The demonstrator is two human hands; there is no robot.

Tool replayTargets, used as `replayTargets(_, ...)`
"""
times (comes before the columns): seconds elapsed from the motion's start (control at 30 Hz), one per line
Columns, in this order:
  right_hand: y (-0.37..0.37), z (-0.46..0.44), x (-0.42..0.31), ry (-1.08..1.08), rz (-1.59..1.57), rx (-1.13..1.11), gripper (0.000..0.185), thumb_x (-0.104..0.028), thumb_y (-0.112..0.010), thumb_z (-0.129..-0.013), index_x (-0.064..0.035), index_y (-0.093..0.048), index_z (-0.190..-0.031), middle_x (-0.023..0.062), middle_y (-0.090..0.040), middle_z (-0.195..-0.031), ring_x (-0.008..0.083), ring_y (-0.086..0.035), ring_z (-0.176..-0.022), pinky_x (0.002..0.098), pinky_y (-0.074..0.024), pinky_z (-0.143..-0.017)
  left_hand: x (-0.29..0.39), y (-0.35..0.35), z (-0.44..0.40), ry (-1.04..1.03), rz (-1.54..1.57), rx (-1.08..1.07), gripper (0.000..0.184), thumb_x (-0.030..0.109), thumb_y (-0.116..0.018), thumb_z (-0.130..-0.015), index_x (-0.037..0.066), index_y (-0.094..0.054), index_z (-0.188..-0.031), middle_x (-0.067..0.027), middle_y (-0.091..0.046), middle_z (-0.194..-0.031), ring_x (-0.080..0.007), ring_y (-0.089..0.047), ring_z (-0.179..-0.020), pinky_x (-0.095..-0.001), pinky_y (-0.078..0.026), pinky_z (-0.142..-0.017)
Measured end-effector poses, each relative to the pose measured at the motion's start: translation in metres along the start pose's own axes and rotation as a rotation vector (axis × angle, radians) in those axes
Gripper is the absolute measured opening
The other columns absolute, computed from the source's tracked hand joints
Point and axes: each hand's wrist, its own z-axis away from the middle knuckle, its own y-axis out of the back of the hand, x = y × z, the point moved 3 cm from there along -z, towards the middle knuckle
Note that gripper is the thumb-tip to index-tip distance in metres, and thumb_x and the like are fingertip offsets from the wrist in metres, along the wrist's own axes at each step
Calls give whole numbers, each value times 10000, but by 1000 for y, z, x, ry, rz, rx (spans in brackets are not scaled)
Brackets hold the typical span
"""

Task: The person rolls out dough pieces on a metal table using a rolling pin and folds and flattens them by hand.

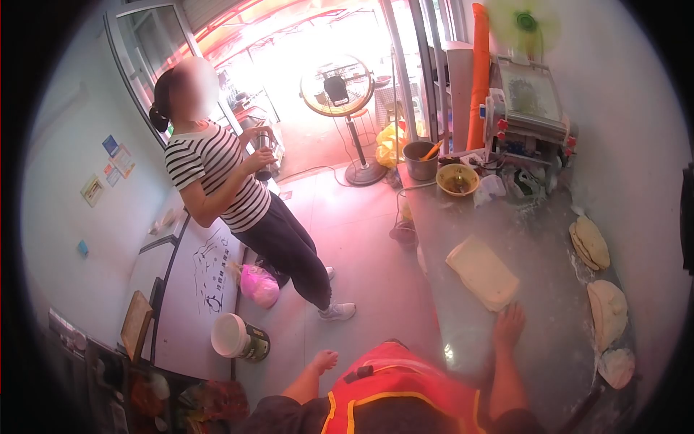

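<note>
A folded, flat rectangle of pale dough [483,273] lies on the worktop [463,347]. My right hand [510,325] rests at the dough's near end, fingers stretched out and touching or almost touching its edge. It grips nothing. My left hand [325,359] hangs in front of my red apron [405,369], away from the worktop, with its fingers loosely curled and nothing visible in them. Along the wall side of the worktop sit several pale dough pieces, among them a folded round one [589,243] and a larger one [607,312].
A dough-rolling machine [531,108], a bowl [457,180] and a metal pot [421,160] stand at the worktop's far end. Across the floor a person in a striped shirt [220,170] holds a dark bottle [262,163]. A white bucket [230,336] and a pedestal fan [340,90] are nearby.
</note>
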Motion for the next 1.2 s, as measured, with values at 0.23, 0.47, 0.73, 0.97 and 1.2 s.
replayTargets(0.23, -1, 1, 1, 5, 8, 6, 462, -260, -447, -960, -8, -424, -1347, 184, -396, -1413, 352, -334, -1342, 514, -232, -1123, 3, 0, 0, -65, -94, -26, 151, 234, -518, -921, 153, -535, -794, 68, -464, -629, -71, -448, -513, -245, -326, -445)
replayTargets(0.47, 3, 1, -2, -4, -18, 0, 457, -261, -443, -962, -6, -427, -1340, 181, -393, -1418, 354, -331, -1344, 517, -229, -1123, -7, 7, -20, -196, -153, -183, 165, 244, -450, -955, 166, -500, -819, 64, -421, -614, -88, -425, -498, -262, -293, -425)
replayTargets(0.73, -3, 1, 1, -6, -7, 7, 460, -247, -478, -947, -13, -431, -1340, 174, -390, -1423, 343, -331, -1345, 512, -231, -1126, -5, 4, -14, -126, -112, -104, 158, 242, -514, -926, 147, -529, -800, 60, -463, -628, -73, -443, -508, -242, -318, -440)
replayTargets(0.97, 4, 0, -3, -10, -1, -16, 461, -248, -480, -943, -11, -435, -1336, 172, -387, -1425, 336, -332, -1346, 509, -229, -1128, 37, -21, 29, 151, 18, 183, 144, 252, -545, -922, 120, -575, -871, 52, -511, -670, -72, -471, -534, -237, -343, -458)
replayTargets(1.2, 4, -2, -3, -14, 6, -18, 466, -259, -452, -958, -5, -425, -1349, 176, -385, -1428, 342, -328, -1349, 510, -226, -1129, 31, -19, 25, 157, -14, 176, 197, 285, -572, -915, 91, -602, -934, 33, -543, -705, -83, -498, -569, -246, -379, -487)
